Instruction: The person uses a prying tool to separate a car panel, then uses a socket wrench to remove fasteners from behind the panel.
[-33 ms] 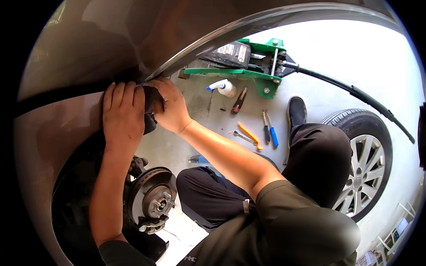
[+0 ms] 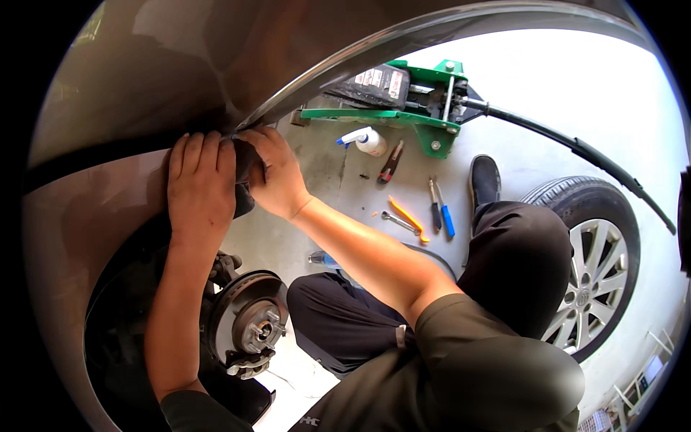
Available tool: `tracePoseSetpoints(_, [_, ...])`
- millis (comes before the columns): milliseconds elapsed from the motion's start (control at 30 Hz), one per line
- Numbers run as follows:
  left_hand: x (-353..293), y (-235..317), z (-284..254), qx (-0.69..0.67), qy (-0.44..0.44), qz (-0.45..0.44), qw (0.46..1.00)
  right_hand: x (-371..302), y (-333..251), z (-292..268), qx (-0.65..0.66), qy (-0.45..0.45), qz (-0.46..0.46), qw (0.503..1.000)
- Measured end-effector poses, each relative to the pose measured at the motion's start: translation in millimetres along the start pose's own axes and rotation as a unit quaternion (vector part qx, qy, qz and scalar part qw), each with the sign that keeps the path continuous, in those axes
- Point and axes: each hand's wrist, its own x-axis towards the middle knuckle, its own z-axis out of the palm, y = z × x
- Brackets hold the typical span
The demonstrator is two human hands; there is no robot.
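Observation:
My left hand (image 2: pixel 201 183) lies flat with its fingers stretched out over the edge of the brown car body panel (image 2: pixel 93 198), just below the dark seam. Beside it, my right hand (image 2: pixel 279 176) is curled round a black piece (image 2: pixel 246 162) at the end of the panel, with the thumb bent inward. The black piece looks like plastic trim or wheel arch liner; its full shape is hidden behind my hands. Below my hands sits the bare wheel hub with its brake disc (image 2: pixel 234 317) and exposed studs.
A green floor jack (image 2: pixel 435 133) with a long black handle stands beyond my hands. On the floor lie a spray bottle (image 2: pixel 371 142), a utility knife (image 2: pixel 390 163), an orange pry tool (image 2: pixel 407 216), a wrench (image 2: pixel 398 222) and pliers (image 2: pixel 446 216). A removed wheel (image 2: pixel 626 245) is at right.
My hands keep the same place and grip. The floor things sit very slightly further right in the picture.

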Motion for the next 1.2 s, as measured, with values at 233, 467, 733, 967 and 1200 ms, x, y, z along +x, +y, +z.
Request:
tracePoseSetpoints(233, [11, 16, 23, 0.077, -0.039, 0.02, 0.996, -3, 3, 15, 0.022, 0.033, 0.029, 0.999])
tracePoseSetpoints(467, [19, 28, 32, 0.127, -0.058, -0.046, 0.989, -11, 8, 20, 0.035, 0.05, 0.018, 0.998])
tracePoseSetpoints(733, [28, 39, 31, 0.149, -0.056, -0.104, 0.982, -1, 3, 12, 0.056, 0.022, 0.026, 0.998])
tracePoseSetpoints(967, [27, 32, 25, 0.139, -0.079, -0.123, 0.98, 5, 5, 19, -0.017, 0.028, 0.019, 0.999])
tracePoseSetpoints(1200, [6, 1, 0, 0.041, -0.105, -0.034, 0.993, 3, 9, 36, -0.051, 0.069, -0.018, 0.996])
